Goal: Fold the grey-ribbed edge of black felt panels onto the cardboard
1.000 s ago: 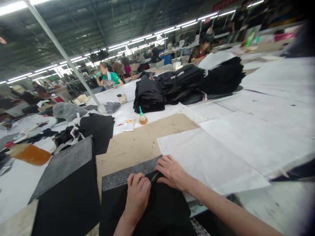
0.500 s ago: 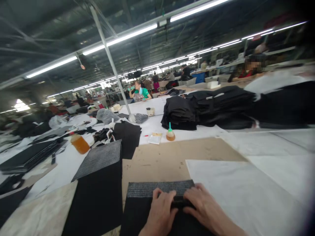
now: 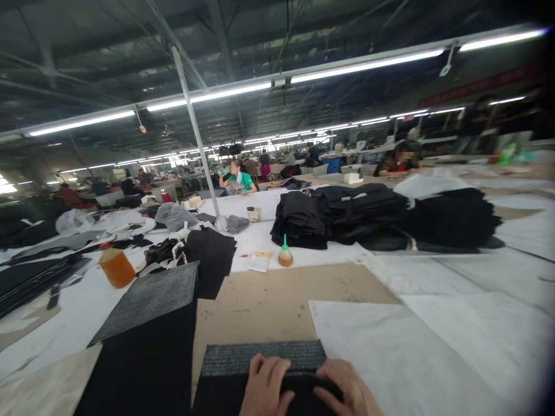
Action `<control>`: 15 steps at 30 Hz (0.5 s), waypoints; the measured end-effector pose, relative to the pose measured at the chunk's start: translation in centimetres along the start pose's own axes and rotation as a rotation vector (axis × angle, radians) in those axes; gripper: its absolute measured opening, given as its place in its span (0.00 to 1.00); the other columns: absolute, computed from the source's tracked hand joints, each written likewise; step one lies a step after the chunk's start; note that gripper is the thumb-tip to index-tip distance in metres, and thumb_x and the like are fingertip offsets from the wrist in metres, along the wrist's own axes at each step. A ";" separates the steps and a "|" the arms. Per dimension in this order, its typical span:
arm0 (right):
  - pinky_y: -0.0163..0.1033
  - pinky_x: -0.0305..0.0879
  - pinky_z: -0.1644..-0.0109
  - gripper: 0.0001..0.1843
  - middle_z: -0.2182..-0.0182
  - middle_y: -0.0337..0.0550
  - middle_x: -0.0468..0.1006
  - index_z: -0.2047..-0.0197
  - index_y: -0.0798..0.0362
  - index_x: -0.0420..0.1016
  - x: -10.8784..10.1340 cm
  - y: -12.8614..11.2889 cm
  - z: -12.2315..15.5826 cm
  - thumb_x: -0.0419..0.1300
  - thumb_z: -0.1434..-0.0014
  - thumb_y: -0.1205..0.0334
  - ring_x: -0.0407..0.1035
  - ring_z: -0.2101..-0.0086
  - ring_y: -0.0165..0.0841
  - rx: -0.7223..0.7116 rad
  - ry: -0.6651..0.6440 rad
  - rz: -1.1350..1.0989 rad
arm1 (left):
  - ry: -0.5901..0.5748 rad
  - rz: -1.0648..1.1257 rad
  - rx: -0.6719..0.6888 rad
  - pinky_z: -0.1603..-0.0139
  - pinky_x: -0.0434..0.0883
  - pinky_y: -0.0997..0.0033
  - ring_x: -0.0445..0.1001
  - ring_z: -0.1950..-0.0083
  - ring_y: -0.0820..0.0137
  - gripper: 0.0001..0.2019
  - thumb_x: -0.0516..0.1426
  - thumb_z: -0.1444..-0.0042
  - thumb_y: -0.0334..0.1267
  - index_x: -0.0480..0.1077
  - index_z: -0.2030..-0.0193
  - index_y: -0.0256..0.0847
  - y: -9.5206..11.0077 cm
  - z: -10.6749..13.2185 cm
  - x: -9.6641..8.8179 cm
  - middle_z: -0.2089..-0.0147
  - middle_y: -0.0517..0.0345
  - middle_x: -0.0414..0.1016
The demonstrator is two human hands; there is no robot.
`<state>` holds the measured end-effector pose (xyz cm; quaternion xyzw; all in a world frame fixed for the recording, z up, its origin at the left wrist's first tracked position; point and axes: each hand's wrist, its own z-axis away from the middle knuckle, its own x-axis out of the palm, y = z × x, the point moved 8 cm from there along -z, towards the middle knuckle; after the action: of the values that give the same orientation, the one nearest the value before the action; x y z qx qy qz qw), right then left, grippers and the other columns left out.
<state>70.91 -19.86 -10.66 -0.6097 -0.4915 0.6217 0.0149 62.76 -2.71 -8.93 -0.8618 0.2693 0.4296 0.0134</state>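
Note:
A black fabric panel [image 3: 221, 394] with a grey ribbed band [image 3: 264, 351] along its far edge lies at the bottom centre, in front of me. My left hand [image 3: 265, 386] is on the panel, with curled fingers over the near side of the band and the thumb below. Just to its right, my right hand [image 3: 342, 386] bends round a raised black fold at the panel's right side. Between both hands this fold runs sideways, gripped at its two ends. The near part of the panel is cut off by the bottom of the view.
Left of the panel lies a stack of black pieces with grey ribbed tops [image 3: 150, 300]. Beyond are an orange liquid jug [image 3: 117, 267], a small oil bottle [image 3: 285, 255] and black fabric piles [image 3: 362, 216]. White sheets [image 3: 381, 341] cover the right. A co-worker in green [image 3: 243, 182] sits across.
The view has turned slightly and tilted up, so the table and hands sit lower and further left. My hands stay on the fold, which looks raised a little more.

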 end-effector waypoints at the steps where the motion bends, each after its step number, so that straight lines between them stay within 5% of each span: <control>1: 0.46 0.68 0.50 0.05 0.61 0.42 0.79 0.62 0.44 0.76 0.1 0.1 0.1 0.60 0.39 0.56 0.72 0.56 0.42 -0.002 -0.002 -0.007 | 0.012 -0.007 0.005 0.50 0.72 0.58 0.78 0.55 0.60 0.20 0.57 0.40 0.42 0.65 0.41 0.42 -0.4 0.1 0.1 0.54 0.48 0.79; 7: 0.43 0.65 0.49 0.08 0.61 0.41 0.77 0.62 0.47 0.75 0.1 0.2 0.1 0.60 0.37 0.53 0.70 0.56 0.39 -0.010 -0.044 -0.065 | -0.064 -0.087 -0.070 0.50 0.72 0.60 0.78 0.56 0.62 0.25 0.59 0.41 0.48 0.64 0.39 0.41 -3.5 2.1 -0.6 0.57 0.50 0.78; 15: 0.42 0.61 0.48 0.11 0.62 0.39 0.75 0.63 0.48 0.73 0.1 0.4 0.1 0.58 0.35 0.50 0.67 0.56 0.38 0.004 -0.070 -0.102 | -0.094 -0.440 -0.044 0.53 0.73 0.67 0.80 0.59 0.66 0.23 0.58 0.40 0.54 0.67 0.42 0.46 -10.3 8.5 -7.5 0.58 0.56 0.81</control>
<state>71.06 -20.04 -10.98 -0.5618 -0.5209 0.6419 0.0305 57.80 11.67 -10.80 -0.8789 0.0646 0.4619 0.1005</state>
